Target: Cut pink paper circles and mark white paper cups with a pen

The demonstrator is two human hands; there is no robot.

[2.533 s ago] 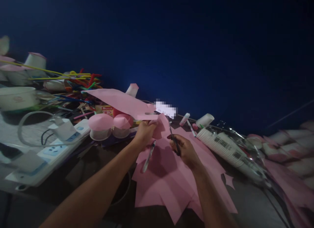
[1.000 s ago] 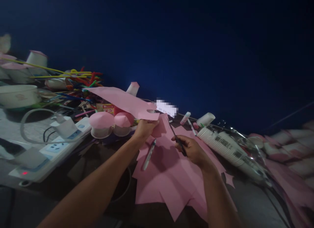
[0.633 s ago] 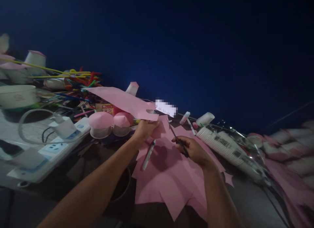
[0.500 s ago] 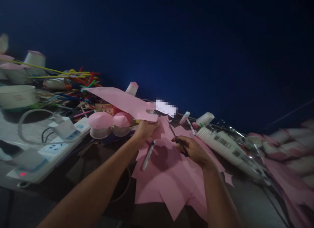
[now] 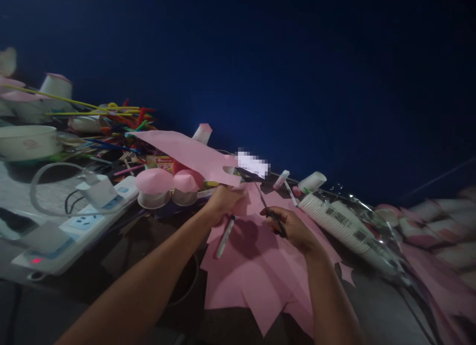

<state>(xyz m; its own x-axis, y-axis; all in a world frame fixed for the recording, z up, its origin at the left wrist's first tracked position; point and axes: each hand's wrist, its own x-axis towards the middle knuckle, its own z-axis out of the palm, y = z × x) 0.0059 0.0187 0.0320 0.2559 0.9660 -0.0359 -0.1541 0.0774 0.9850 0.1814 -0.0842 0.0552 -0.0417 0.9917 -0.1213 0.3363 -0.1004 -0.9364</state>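
Note:
My left hand (image 5: 223, 201) is closed on a small piece of pink paper (image 5: 252, 196), which it holds up above the table. In my right hand (image 5: 292, 226) is a pair of dark scissors (image 5: 273, 217), with the blades pointing up and away at the right edge of that piece. Several pink paper sheets (image 5: 256, 280) lie overlapping beneath both hands. A capped marker (image 5: 225, 238) rests on them, just below my left hand. Beyond the left hand, a larger pink offcut (image 5: 182, 151) leans over other things, with a notch at its right end.
To the left are a white power strip (image 5: 80, 226), two cups with pink tops (image 5: 154, 184), a white bowl (image 5: 28, 142) and a heap of coloured pipe cleaners (image 5: 137, 118). Stacked paper cups (image 5: 334, 221) in clear wrap lie on the right. A glue stick (image 5: 281, 179) stands behind.
The pink piece in my left hand has turned and tilted slightly, and that hand has shifted a little. The scissors stay beside it in my right hand. The view has moved slightly.

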